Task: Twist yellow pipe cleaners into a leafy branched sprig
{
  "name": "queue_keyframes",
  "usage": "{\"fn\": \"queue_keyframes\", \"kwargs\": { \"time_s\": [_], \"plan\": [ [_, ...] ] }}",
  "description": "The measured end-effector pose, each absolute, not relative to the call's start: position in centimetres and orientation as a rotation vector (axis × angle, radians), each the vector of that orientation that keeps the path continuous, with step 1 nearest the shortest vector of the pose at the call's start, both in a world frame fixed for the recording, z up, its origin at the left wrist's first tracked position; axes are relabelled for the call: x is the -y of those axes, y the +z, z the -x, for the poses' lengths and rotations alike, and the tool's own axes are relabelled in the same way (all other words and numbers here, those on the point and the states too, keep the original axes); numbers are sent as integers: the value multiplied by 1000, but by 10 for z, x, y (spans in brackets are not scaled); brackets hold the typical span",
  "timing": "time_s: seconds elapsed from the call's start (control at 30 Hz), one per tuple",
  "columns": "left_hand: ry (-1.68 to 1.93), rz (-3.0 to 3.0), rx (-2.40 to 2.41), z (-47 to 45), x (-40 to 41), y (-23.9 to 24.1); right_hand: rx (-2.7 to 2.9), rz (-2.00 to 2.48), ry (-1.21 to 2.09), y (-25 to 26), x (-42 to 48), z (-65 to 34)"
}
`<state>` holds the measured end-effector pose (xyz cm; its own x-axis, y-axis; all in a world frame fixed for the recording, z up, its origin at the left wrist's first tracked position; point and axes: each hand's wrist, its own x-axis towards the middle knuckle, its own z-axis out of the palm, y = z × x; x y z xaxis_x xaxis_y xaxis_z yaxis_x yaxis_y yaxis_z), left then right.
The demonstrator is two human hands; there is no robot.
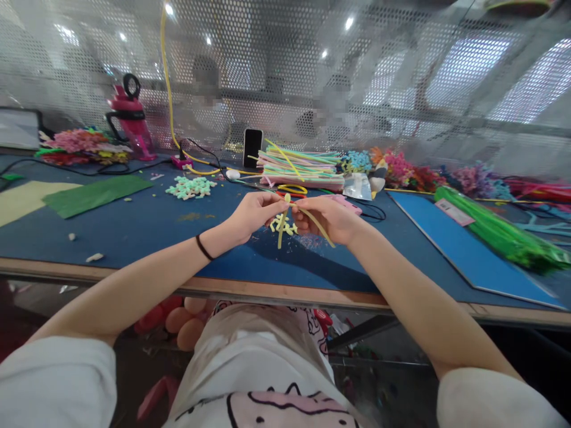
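Both hands meet above the middle of the blue table, fingertips pinched close together. My left hand [253, 215], with a dark band at the wrist, pinches a pale yellow pipe cleaner [319, 226] near its small looped top. On the other side my right hand [329, 216] grips the same pipe cleaner with thumb and fingers. Its two ends hang down, one below the left fingertips and one curving under the right hand. Just beneath lies a small heap of short yellow pipe cleaner pieces [282, 226]. The fingers partly hide the twist.
Behind the hands lies a bundle of pastel pipe cleaners [298, 166], beside a propped phone [253, 147]. Mint pieces [191, 187] are left of centre. A pink bottle [132, 122] stands back left. Green pipe cleaners in plastic [499, 229] rest on a blue board [455, 238] at right.
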<state>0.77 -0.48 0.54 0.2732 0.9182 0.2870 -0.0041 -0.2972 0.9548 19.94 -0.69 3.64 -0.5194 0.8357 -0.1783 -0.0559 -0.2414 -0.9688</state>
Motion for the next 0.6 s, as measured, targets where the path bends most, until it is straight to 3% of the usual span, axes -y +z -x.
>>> {"fn": "queue_keyframes", "kwargs": {
  "time_s": [0.23, 0.6],
  "plan": [
    [1258, -1523, -896, -7, 8, 11, 1407, 873, 1786, 32, 10, -198],
    [1281, -1471, -866, -8, 11, 9, 1695, 891, 1065, 22, 5, -193]
  ]
}}
